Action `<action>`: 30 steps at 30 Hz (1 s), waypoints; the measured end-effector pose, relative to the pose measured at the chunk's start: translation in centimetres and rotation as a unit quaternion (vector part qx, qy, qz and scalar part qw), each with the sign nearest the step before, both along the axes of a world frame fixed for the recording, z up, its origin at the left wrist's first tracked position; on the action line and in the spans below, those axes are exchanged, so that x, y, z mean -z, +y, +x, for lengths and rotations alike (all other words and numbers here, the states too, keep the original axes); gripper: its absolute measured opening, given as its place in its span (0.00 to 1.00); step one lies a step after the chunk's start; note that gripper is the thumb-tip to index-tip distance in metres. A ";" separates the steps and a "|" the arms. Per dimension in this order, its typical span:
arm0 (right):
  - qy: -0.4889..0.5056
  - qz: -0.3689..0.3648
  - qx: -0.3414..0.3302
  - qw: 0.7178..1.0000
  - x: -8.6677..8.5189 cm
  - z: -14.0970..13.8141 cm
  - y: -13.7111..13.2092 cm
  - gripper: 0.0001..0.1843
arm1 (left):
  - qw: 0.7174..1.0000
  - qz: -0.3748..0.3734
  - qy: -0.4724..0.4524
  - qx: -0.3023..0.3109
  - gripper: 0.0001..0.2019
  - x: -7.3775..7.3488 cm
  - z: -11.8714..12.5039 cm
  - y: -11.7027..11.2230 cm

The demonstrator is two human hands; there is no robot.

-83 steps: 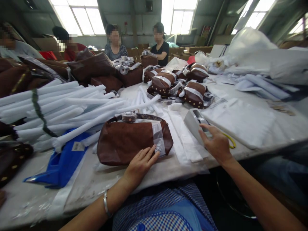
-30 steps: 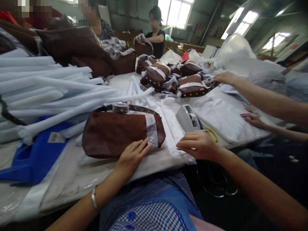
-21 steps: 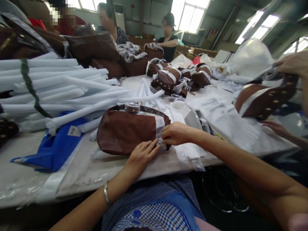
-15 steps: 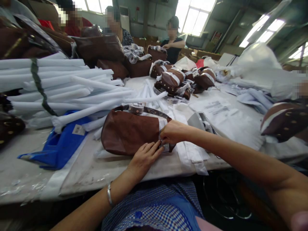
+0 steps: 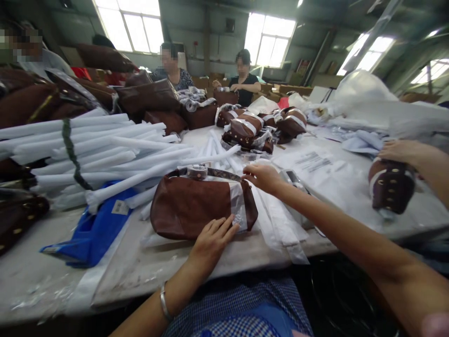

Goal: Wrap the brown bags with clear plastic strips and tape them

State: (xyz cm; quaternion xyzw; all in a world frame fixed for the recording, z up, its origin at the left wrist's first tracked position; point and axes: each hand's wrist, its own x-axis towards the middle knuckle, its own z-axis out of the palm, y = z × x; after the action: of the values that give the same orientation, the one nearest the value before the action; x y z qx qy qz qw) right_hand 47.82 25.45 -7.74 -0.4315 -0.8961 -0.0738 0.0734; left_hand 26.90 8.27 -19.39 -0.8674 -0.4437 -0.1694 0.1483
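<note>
Head view: windows (image 5: 268,49) beyond pale table (image 5: 121,276), brown bag (image 5: 196,203) under parted left fingers (image 5: 221,229), right fingers (image 5: 253,172) unclear in grip.

The brown bag (image 5: 191,206) is lying close to the near edge of the table (image 5: 133,267), stretching lengthwise from left to right. Its middle is showing a reddish, matte brown, while both ends are looking darker and smoother. A pale strip (image 5: 238,201) is crossing the front towards the right end, crumpling low down; the dark handle (image 5: 224,173) is curving along the far side, a small coil (image 5: 197,172) sitting by it.
</note>
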 end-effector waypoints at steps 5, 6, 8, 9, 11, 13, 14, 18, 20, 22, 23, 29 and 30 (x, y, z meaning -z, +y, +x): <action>0.140 -0.047 -0.201 0.968 5.6 1.9 -5.7 0.20 | 1.000 0.021 0.005 -0.004 0.22 0.7 -0.1 0.0; 0.151 -0.039 -0.190 0.969 6.6 2.2 -6.3 0.22 | 1.000 0.024 0.009 -0.005 0.22 0.8 -0.2 0.0; 0.205 -0.006 -0.116 0.972 7.8 2.6 -7.0 0.26 | 0.999 0.033 0.014 -0.006 0.23 0.9 -0.3 -0.2; 0.239 0.005 -0.079 0.968 8.1 2.6 -7.2 0.27 | 0.999 0.040 0.016 -0.007 0.22 1.0 -0.3 -0.2; 0.290 -0.003 -0.048 0.956 8.3 2.4 -7.2 0.28 | 0.998 0.055 0.020 -0.012 0.22 1.0 -0.2 -0.4; 0.325 -0.035 -0.038 0.944 8.3 1.8 -6.6 0.29 | 0.997 0.070 0.023 -0.015 0.21 1.0 -0.1 -0.6; 0.346 -0.053 -0.019 0.936 8.3 1.4 -6.1 0.30 | 0.997 0.077 0.024 -0.014 0.21 1.0 0.0 -0.7; 0.443 -0.204 0.134 0.863 8.1 0.3 -3.2 0.38 | 0.995 0.093 0.020 -0.015 0.20 1.0 0.4 -2.0; 0.481 -0.313 0.174 0.801 7.7 0.2 -2.5 0.41 | 0.995 0.100 0.008 -0.019 0.20 1.1 0.5 -2.8; 0.528 -0.360 0.166 0.751 7.2 0.2 -2.9 0.45 | 0.993 0.115 -0.010 -0.023 0.19 1.3 0.6 -3.6; 0.552 -0.356 0.150 0.739 6.9 0.2 -3.5 0.46 | 0.991 0.127 -0.021 -0.026 0.19 1.4 0.6 -3.9; 0.583 -0.179 0.043 0.791 5.0 0.9 -8.8 0.42 | 0.985 0.159 -0.073 0.016 0.15 1.8 0.6 -4.2; 0.570 -0.155 0.034 0.806 4.8 1.0 -9.3 0.41 | 0.985 0.152 -0.079 0.018 0.15 1.8 0.6 -4.1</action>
State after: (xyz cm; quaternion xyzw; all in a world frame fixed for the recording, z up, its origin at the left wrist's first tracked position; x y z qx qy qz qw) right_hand 48.81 16.15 -12.52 -0.4317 -0.6771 0.3230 0.5008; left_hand 27.54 4.14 -21.15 -0.8266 -0.4075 -0.3055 0.2394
